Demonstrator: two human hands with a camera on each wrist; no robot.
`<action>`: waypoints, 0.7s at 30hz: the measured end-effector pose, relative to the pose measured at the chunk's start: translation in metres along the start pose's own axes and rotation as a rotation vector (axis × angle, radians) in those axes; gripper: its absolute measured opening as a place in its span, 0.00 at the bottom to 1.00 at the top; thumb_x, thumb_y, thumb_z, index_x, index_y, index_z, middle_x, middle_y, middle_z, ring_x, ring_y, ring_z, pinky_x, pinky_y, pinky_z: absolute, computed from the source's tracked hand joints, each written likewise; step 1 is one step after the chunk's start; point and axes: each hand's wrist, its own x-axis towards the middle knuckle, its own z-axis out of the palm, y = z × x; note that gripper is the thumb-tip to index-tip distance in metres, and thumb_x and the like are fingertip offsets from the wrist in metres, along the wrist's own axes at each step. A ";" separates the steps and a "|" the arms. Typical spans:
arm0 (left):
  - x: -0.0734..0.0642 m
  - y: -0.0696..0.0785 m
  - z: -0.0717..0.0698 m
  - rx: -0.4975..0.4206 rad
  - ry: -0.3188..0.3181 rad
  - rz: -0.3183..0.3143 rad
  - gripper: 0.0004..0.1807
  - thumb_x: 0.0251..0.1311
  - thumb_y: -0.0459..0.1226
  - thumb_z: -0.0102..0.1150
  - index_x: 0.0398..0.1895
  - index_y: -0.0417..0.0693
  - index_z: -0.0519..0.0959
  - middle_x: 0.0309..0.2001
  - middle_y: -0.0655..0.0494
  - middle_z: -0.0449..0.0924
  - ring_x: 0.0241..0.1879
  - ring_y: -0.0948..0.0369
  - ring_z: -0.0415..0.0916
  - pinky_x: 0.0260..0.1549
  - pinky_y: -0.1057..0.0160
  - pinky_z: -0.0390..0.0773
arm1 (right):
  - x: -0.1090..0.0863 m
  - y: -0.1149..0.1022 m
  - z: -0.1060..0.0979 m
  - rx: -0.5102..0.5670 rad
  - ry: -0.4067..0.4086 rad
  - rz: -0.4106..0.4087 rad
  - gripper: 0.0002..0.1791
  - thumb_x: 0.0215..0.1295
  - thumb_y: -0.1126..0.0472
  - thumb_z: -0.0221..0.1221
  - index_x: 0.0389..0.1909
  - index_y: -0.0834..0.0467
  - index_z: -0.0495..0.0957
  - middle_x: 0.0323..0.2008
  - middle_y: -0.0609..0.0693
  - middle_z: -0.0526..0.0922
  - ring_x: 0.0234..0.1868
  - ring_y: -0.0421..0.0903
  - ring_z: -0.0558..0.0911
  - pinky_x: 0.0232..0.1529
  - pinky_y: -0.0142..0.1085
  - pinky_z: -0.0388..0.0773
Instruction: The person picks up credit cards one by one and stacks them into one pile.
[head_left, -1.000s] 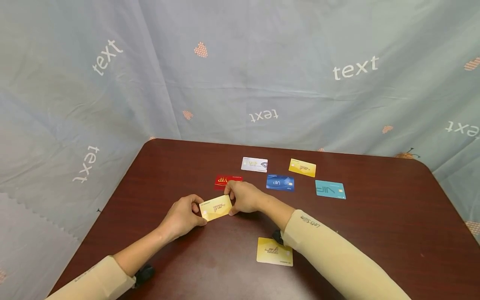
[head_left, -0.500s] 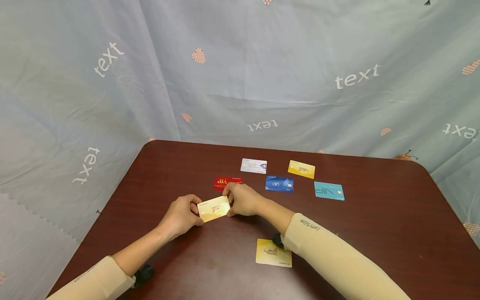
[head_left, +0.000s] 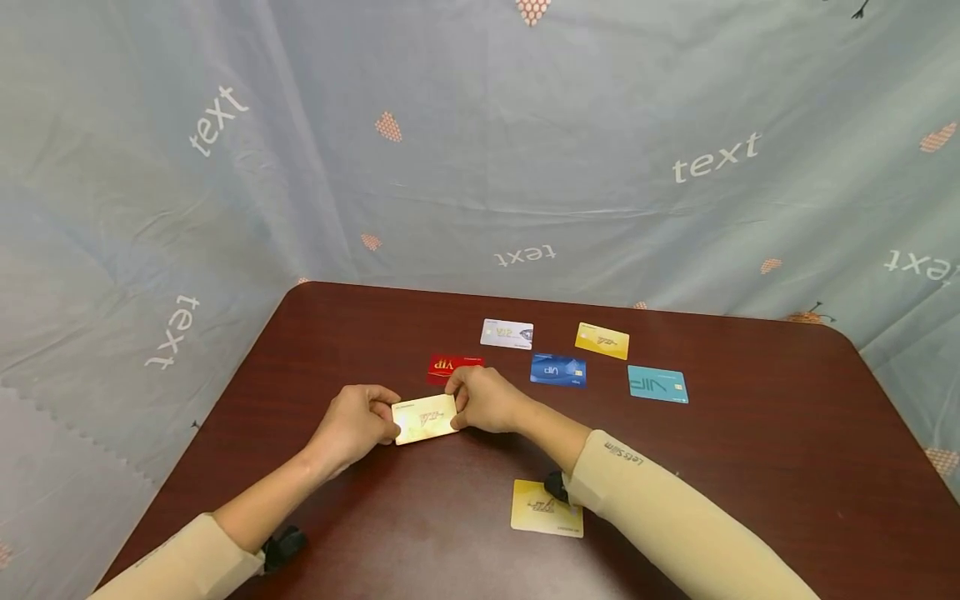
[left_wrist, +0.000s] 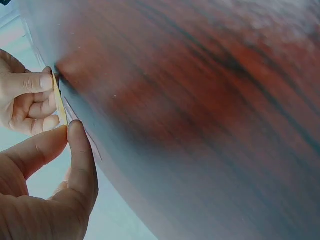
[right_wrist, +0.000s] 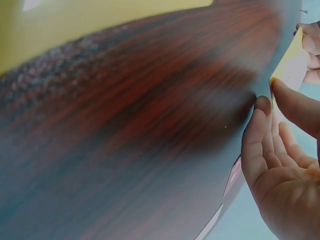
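Note:
Both hands hold one yellow card [head_left: 424, 418] by its two short ends, its printed face turned up toward the head camera. My left hand [head_left: 358, 427] pinches the left end between thumb and fingers. At the opposite end, my right hand [head_left: 489, 402] grips with the thumb at the lower corner and a finger at the upper one. Seen edge-on in the left wrist view, the card [left_wrist: 60, 100] is a thin yellow strip between both hands. A red VIP card [head_left: 453, 367] lies just behind the right fingers, partly covered by them.
On the dark wooden table [head_left: 750, 450] lie a white card [head_left: 507, 333], a blue card [head_left: 558, 371], another yellow card [head_left: 602, 341] and a teal card [head_left: 657, 384]. A further yellow card [head_left: 542, 510] lies near the right sleeve, partly covered. A grey-blue curtain [head_left: 585, 133] hangs behind.
The held card has shifted slightly left and turned a little flatter, and its surface now shines brighter. The left hand has shifted slightly left with it. The cards on the table lie as before.

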 end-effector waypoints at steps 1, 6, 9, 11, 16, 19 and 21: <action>0.000 0.001 0.000 -0.013 -0.003 -0.001 0.26 0.50 0.19 0.65 0.56 0.26 0.79 0.29 0.47 0.80 0.26 0.57 0.77 0.27 0.62 0.81 | -0.001 0.000 0.000 0.008 0.004 0.000 0.20 0.55 0.69 0.77 0.47 0.63 0.79 0.27 0.47 0.81 0.30 0.40 0.77 0.40 0.32 0.78; -0.001 0.003 0.001 -0.083 -0.007 0.000 0.25 0.51 0.19 0.65 0.56 0.25 0.79 0.30 0.46 0.80 0.28 0.56 0.79 0.30 0.59 0.86 | -0.005 0.000 -0.005 0.043 0.011 -0.007 0.18 0.60 0.68 0.74 0.49 0.66 0.80 0.25 0.46 0.81 0.27 0.40 0.77 0.34 0.31 0.76; -0.002 0.004 0.002 -0.116 -0.017 0.001 0.24 0.52 0.19 0.65 0.56 0.25 0.79 0.31 0.45 0.80 0.28 0.56 0.80 0.30 0.60 0.86 | -0.008 0.003 -0.008 0.075 0.009 -0.010 0.16 0.61 0.69 0.73 0.48 0.67 0.82 0.24 0.47 0.82 0.23 0.39 0.78 0.30 0.30 0.76; -0.002 0.004 0.003 -0.136 -0.027 -0.001 0.24 0.53 0.19 0.65 0.56 0.25 0.79 0.32 0.45 0.80 0.28 0.56 0.79 0.30 0.61 0.86 | -0.010 0.005 -0.009 0.099 0.010 -0.005 0.15 0.62 0.68 0.72 0.47 0.67 0.82 0.23 0.47 0.83 0.21 0.40 0.80 0.29 0.30 0.77; -0.004 0.005 0.007 -0.202 -0.042 0.001 0.23 0.56 0.19 0.66 0.57 0.24 0.79 0.33 0.44 0.82 0.30 0.57 0.81 0.30 0.64 0.86 | -0.014 0.010 -0.012 0.145 0.010 0.009 0.12 0.64 0.66 0.72 0.44 0.66 0.83 0.22 0.47 0.84 0.23 0.47 0.85 0.27 0.30 0.79; -0.005 0.005 0.009 -0.232 -0.044 0.008 0.21 0.58 0.20 0.67 0.57 0.25 0.79 0.35 0.44 0.82 0.32 0.57 0.82 0.32 0.62 0.88 | -0.018 0.011 -0.015 0.161 0.012 0.011 0.10 0.64 0.66 0.72 0.42 0.64 0.83 0.22 0.48 0.84 0.24 0.50 0.87 0.26 0.31 0.79; -0.006 0.006 0.011 -0.245 -0.048 0.011 0.21 0.59 0.20 0.67 0.57 0.25 0.79 0.36 0.44 0.82 0.32 0.57 0.82 0.33 0.61 0.88 | -0.020 0.012 -0.016 0.174 0.011 0.015 0.08 0.64 0.66 0.72 0.40 0.63 0.84 0.22 0.48 0.85 0.24 0.52 0.87 0.24 0.31 0.79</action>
